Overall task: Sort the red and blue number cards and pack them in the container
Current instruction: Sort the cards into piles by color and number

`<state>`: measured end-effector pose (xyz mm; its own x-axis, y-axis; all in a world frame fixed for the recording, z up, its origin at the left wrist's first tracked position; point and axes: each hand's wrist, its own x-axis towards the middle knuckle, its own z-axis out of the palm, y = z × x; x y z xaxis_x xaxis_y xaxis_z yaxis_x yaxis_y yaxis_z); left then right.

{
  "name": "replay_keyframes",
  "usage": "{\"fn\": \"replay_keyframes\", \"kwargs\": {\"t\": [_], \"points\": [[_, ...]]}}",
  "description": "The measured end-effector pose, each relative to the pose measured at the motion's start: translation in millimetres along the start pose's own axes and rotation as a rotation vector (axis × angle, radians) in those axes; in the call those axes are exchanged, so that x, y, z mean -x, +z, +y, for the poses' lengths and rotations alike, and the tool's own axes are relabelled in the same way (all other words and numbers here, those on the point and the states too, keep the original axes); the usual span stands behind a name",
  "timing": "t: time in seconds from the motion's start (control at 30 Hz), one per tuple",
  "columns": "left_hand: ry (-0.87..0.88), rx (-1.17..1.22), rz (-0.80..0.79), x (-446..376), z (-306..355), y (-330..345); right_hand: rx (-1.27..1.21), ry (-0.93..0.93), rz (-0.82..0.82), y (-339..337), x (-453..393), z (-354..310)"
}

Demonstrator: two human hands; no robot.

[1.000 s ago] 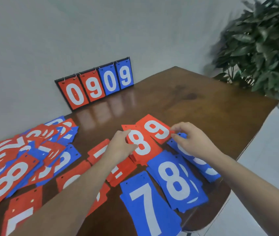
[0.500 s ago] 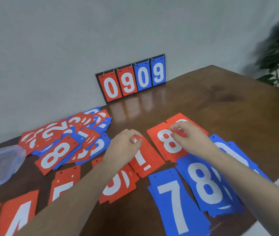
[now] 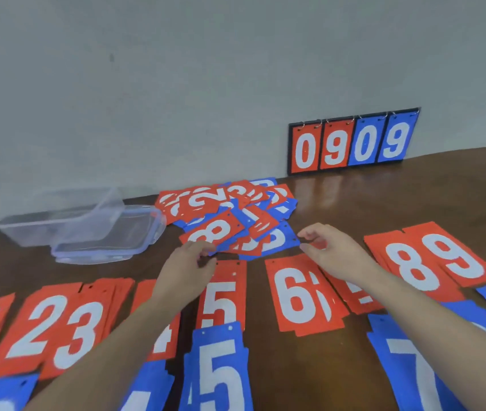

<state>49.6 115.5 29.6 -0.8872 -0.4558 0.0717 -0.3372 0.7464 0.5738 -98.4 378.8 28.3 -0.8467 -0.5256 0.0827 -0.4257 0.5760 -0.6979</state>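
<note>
Number cards lie all over the brown table (image 3: 384, 197), and only the head view shows them. Sorted red stacks run in a row near the person, among them the red 5 stack (image 3: 221, 295), the red 6 stack (image 3: 298, 295) and the red 8 stack (image 3: 413, 268), with blue stacks such as the blue 5 stack (image 3: 221, 372) closer still. Behind them sits the unsorted pile (image 3: 233, 218), red and blue mixed and overlapping.

The left hand (image 3: 185, 274) reaches the pile's near edge, fingers loosely curled, thumb and fingertips at a red 8 card (image 3: 215, 232); whether it has a firm pinch I cannot tell. The right hand (image 3: 333, 247) hovers at the pile's right edge, thumb and forefinger parted, holding nothing I can make out.

Risks, as I judge them: the cards are thin and slick, so one pull could drag several, scattering the pile or hiding a blue card under a red one. Both forearms cross the sorted rows, and a low sweep could smear those stacks together. The clear container (image 3: 58, 223) and its lid (image 3: 111, 241) stand well apart at the left, not yet packed.
</note>
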Motion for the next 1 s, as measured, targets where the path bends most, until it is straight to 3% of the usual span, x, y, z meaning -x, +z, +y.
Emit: {"fn": "replay_keyframes", "kwargs": {"t": [0.27, 0.43, 0.57, 0.67, 1.0], "points": [[-0.076, 0.008, 0.069, -20.0, -48.3, -10.4, 0.014, -0.012, -0.080, 29.6, -42.4, -21.7], [-0.131, 0.019, 0.004, -49.7, -45.3, -7.4, 0.043, -0.021, -0.121, 35.7, -75.1, -25.8], [-0.134, -0.133, -0.131, -68.5, -48.9, -8.1, 0.073, -0.022, -0.145, 39.3, -108.7, -29.7], [-0.129, -0.156, -0.126, -73.1, -55.4, -7.6, 0.092, -0.039, -0.145, 44.5, -135.4, -33.3], [-0.169, 0.126, -0.053, -62.3, -69.9, -6.7, 0.210, -0.177, -0.208, 93.1, -207.1, -77.4]]}}
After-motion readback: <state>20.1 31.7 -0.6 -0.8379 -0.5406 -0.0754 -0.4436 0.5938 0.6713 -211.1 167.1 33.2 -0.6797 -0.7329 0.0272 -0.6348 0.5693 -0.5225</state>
